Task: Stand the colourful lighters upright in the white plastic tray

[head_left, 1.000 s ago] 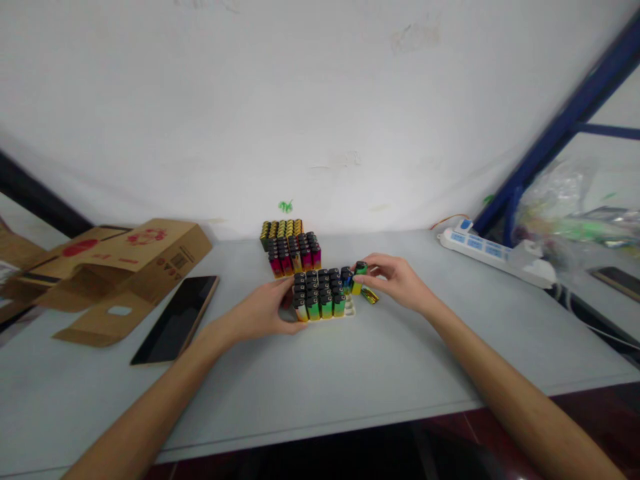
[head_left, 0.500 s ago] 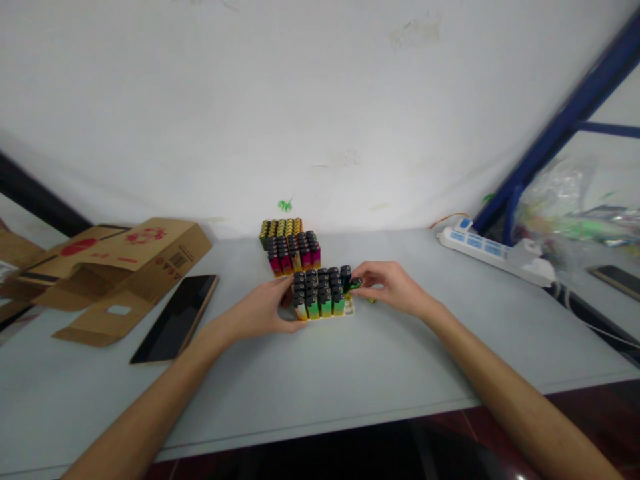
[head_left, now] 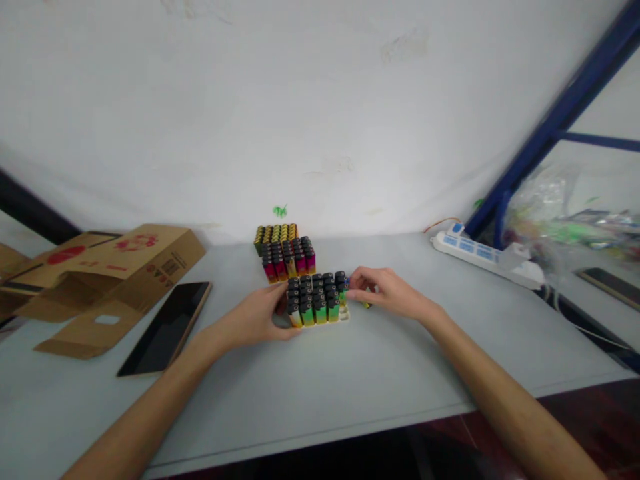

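Several black-topped lighters point(head_left: 314, 303) with green and yellow bodies stand upright in rows in a white tray point(head_left: 345, 315). Bare slots show at the tray's front right corner. My left hand point(head_left: 263, 312) grips the tray and lighters from the left side, thumb at the near corner. At the right end of the rows, my right hand point(head_left: 383, 288) has its fingers closed at a lighter in the back right part; the fingertips partly hide it. A yellowish piece point(head_left: 368, 300) lies under the right hand, mostly covered.
Behind stand pink lighters point(head_left: 290, 259) and yellow-topped ones point(head_left: 276, 235). At the left lie an opened cardboard box point(head_left: 145, 257) and a dark tablet point(head_left: 165, 328). A white power strip point(head_left: 487, 259) is at the back right, beside plastic bags point(head_left: 545, 203).
The tilted lighter in my right hand has gone down among the others at the tray's right end. My left hand keeps its hold. The whole view has shifted slightly.
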### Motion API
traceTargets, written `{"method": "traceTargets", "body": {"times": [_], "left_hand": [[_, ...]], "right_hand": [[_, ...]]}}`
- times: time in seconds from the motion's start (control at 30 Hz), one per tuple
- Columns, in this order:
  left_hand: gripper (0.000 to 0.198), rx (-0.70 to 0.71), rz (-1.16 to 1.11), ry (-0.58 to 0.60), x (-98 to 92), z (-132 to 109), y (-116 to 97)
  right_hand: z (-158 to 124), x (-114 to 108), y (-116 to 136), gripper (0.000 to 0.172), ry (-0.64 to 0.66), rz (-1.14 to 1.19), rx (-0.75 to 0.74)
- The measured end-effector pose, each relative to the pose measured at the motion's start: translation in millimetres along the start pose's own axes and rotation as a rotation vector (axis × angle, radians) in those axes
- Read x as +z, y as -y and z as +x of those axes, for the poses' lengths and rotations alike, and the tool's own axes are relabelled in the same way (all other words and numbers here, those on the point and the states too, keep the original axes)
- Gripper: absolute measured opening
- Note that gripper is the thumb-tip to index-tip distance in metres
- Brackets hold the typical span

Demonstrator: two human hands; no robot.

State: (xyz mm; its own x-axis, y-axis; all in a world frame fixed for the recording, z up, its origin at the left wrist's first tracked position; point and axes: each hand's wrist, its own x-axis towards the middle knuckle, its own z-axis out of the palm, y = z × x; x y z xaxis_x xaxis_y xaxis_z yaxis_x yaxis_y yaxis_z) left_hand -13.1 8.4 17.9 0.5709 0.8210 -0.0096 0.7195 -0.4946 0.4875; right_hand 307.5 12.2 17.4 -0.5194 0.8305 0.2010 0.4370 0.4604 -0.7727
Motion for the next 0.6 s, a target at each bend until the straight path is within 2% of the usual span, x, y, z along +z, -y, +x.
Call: {"method": "traceTargets", "body": {"times": [0.1, 0.2, 0.3, 0.33, 0.43, 0.53, 0.6], "left_hand": [[0.050, -0.011, 0.015, 0.011, -0.7, 0, -1], [0.053, -0.008, 0.000, 0.011, -1.1, -1, -2], [0.054, -0.020, -0.014, 0.010, -1.6, -1, -3], [0.054, -0.023, -0.017, 0.010, -1.7, -1, -3], [0.052, -0.023, -0.019, 0.013, -1.9, -1, -3], [0.050, -0.014, -0.007, 0.008, -1.6, -2, -2], [0.050, -0.011, -0.001, 0.002, -1.4, -2, -2]], "right_hand": [[-1, -6, -7, 0.018, -0.037, -0.159, -0.015], [1, 1, -18, 0.017, -0.092, -0.361, -0.018], [2, 11, -25, 0.039, -0.118, -0.461, 0.085], [2, 13, -27, 0.041, -0.111, -0.468, 0.116], [3, 10, -31, 0.029, -0.108, -0.485, 0.157], [3, 0, -34, 0.010, -0.184, -0.513, 0.172], [3, -5, -34, 0.016, -0.254, -0.413, 0.181]]}}
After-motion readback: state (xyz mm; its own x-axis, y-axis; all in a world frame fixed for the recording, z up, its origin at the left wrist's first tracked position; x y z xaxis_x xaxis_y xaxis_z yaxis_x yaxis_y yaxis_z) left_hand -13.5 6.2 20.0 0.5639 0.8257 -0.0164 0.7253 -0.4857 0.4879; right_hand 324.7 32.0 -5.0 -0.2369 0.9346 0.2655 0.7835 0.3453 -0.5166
